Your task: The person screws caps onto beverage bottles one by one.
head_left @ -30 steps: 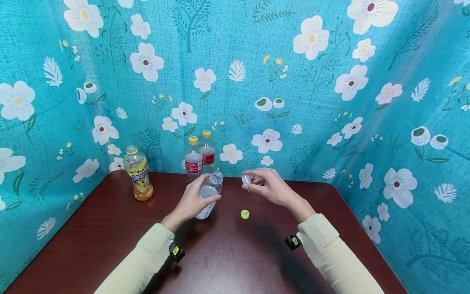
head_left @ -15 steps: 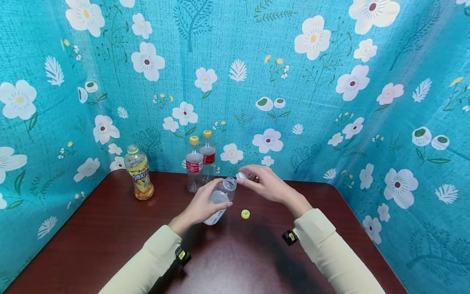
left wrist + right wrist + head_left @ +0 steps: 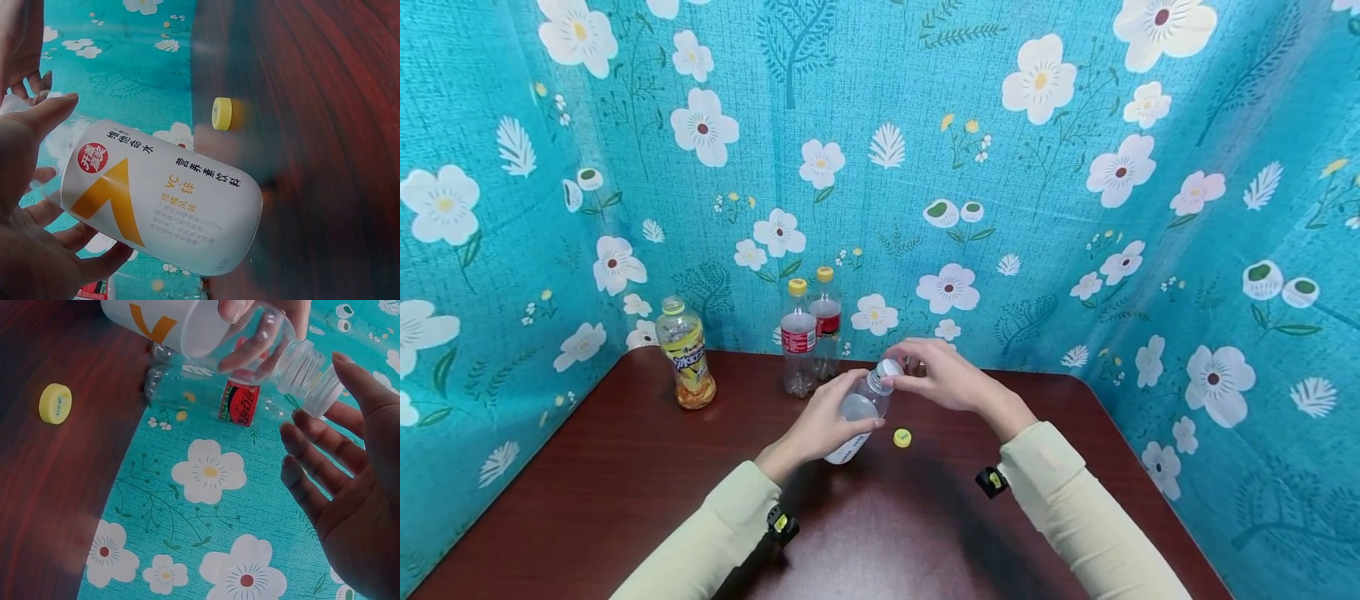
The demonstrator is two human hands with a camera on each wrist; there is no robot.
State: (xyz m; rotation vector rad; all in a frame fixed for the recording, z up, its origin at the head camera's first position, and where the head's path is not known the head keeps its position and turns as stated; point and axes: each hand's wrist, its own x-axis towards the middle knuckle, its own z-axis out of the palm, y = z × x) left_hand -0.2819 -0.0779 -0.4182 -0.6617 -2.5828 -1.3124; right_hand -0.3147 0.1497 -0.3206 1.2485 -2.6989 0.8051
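Note:
My left hand [image 3: 827, 421] grips a clear drink bottle [image 3: 162, 200] around its upper body. The bottle leans to the right and carries a white label with an orange V shape. Between thumb and fingers, my right hand [image 3: 947, 375] pinches a whitish bottle cap [image 3: 324, 390] at the bottle's mouth. Screw threads on the neck show beside the cap in the right wrist view; how far it sits on them I cannot tell. Below the hands, a yellow cap [image 3: 902, 437] lies on the table.
Two bottles with red labels and yellow caps, a nearer one [image 3: 798, 337] and a farther one [image 3: 827, 321], stand at the back. An uncapped yellow-labelled bottle [image 3: 687, 354] stands left on the dark wooden table [image 3: 625, 467]. A flowered turquoise curtain [image 3: 880, 233] surrounds the table's back and sides.
My left hand has moved the bottle right and slightly toward me. The right hand has come a little left, and the whitish cap, earlier apart from the bottle, is now at its mouth.

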